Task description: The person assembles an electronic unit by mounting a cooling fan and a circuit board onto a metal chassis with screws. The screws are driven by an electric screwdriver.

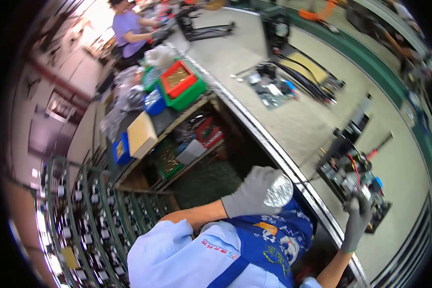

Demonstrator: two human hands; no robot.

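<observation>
My left hand [254,192], in a grey glove, is closed around a round container of shiny silver small parts [279,191], held just off the workbench's near edge. What the parts are is too blurred to tell. To the right, my gloved right hand [358,222] reaches over the bench to a black mechanical assembly [343,175] with red wires and a blue piece. Its fingertips are drawn together at the assembly's near side; anything between them is hidden by blur.
On the bench [317,127] lie a bag of small parts [269,91] and another black assembly [307,77]. At left, a side stand carries a red bin [178,77], a green bin [189,96] and blue bins. A rack [86,221] is at lower left. A co-worker [129,31] stands far off.
</observation>
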